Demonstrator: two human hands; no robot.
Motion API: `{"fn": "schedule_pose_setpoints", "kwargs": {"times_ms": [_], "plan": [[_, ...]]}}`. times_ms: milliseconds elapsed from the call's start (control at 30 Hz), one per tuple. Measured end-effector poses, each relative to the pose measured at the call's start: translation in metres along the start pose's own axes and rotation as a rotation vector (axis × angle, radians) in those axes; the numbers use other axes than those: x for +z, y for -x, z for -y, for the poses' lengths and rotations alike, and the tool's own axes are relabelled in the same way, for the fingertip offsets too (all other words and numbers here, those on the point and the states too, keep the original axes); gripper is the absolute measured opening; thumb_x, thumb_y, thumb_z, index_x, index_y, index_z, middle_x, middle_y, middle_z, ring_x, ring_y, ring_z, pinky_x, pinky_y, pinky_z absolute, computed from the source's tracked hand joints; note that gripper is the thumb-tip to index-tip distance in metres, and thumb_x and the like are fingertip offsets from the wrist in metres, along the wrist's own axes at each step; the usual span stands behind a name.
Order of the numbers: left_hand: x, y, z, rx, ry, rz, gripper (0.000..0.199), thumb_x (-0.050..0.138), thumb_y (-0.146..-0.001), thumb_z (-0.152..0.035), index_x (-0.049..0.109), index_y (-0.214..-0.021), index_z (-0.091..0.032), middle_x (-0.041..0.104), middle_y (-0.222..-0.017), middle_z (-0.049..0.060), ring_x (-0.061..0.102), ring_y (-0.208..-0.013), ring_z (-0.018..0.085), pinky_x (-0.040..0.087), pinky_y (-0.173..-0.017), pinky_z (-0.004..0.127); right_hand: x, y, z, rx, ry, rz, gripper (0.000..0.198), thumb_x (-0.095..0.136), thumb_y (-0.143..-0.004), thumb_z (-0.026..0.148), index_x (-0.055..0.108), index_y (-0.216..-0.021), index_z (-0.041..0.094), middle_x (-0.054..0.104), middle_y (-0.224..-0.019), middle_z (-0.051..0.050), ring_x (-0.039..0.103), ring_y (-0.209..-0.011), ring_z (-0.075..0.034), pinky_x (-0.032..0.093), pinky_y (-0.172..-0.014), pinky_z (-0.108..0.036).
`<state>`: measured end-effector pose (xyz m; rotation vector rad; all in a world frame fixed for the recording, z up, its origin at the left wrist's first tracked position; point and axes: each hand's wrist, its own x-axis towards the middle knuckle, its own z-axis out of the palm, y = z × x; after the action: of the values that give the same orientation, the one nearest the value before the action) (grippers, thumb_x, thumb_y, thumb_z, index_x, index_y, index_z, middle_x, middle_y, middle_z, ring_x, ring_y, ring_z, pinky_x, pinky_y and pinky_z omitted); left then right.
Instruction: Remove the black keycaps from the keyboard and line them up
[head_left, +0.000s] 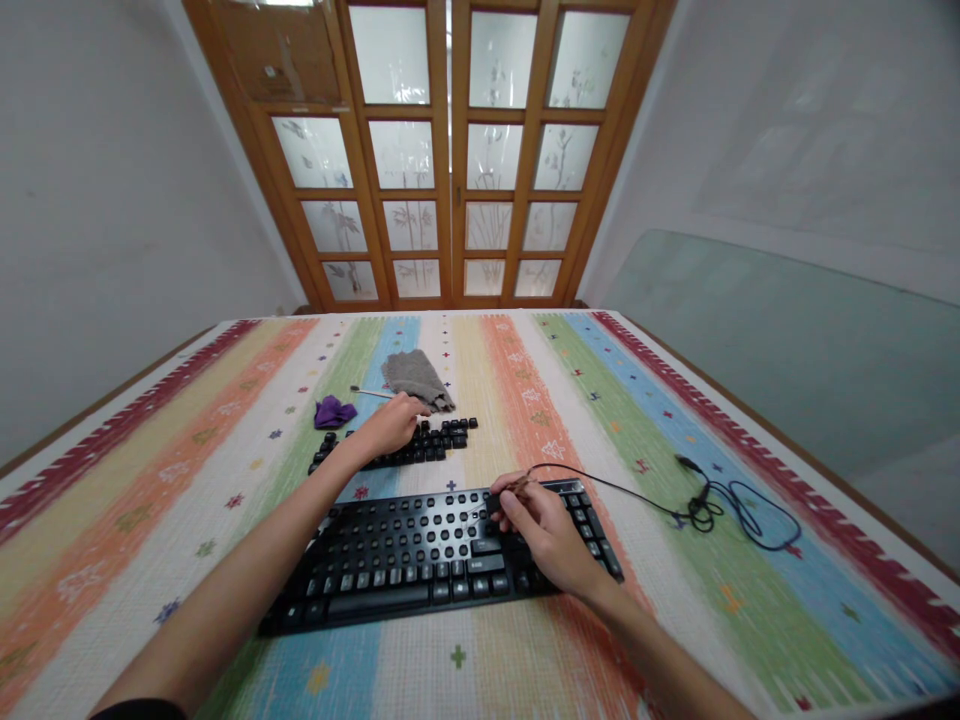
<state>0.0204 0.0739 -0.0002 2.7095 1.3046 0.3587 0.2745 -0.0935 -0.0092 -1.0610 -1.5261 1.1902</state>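
Observation:
A black keyboard [390, 545] lies on the patterned cloth, with many upper key positions bare of caps and keycaps still on its lower rows and right block. Beyond its top edge, loose black keycaps [431, 452] stand in rows. My left hand [391, 425] reaches over these rows, fingers bent downward and closed among the caps; its fingertips are mostly hidden. Over the keyboard's right part is my right hand [541, 520], its thumb and fingers curled together. Something small and dark shows at its fingertips, but I cannot make out what it is.
Behind the keycaps lie a grey cloth [416, 375], a thin brush [373, 392] and a crumpled purple cloth [334, 412]. The keyboard's cable [739, 505] runs right and lies coiled. The table's patterned cover [675, 600] reaches toward wooden glass-paned doors [450, 200].

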Motion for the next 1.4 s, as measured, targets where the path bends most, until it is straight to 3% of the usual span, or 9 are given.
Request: {"fn": "schedule_pose_setpoints", "kwargs": {"times_ms": [400,933,1400], "plan": [[-0.0001,-0.0041,-0.0044,-0.033,0.022,0.077,0.037,0.042,-0.077,-0.003,0.073,-0.094,-0.015,0.073,-0.097,0.009,0.063,-0.098,0.023,0.048,-0.092,0.035,-0.0008,0.0005,0.0015,0.004,-0.003,0.006,0.032,0.048,-0.096,0.046,0.06,-0.098,0.016,0.06,-0.081,-0.003,0.059,-0.067,-0.014,0.049,-0.065,-0.028],[-0.0005,0.002,-0.002,0.009,0.078,0.021,0.035,0.044,-0.078,-0.007,0.069,-0.099,-0.018,0.071,-0.102,0.008,0.061,-0.101,0.021,0.047,-0.093,0.035,-0.0002,0.001,0.0027,0.013,0.004,0.011,0.034,0.049,-0.095,0.048,0.06,-0.097,0.016,0.062,-0.08,-0.004,0.059,-0.068,-0.015,0.05,-0.066,-0.028],[-0.0038,0.0004,0.0002,0.05,0.102,0.056,0.014,0.059,-0.084,-0.026,0.067,-0.092,-0.018,0.066,-0.1,0.008,0.055,-0.101,0.023,0.044,-0.093,0.037,-0.0008,0.001,0.0039,0.011,-0.005,0.011,0.036,0.049,-0.095,0.05,0.06,-0.097,0.016,0.061,-0.08,-0.003,0.059,-0.067,-0.015,0.05,-0.066,-0.029]]}}
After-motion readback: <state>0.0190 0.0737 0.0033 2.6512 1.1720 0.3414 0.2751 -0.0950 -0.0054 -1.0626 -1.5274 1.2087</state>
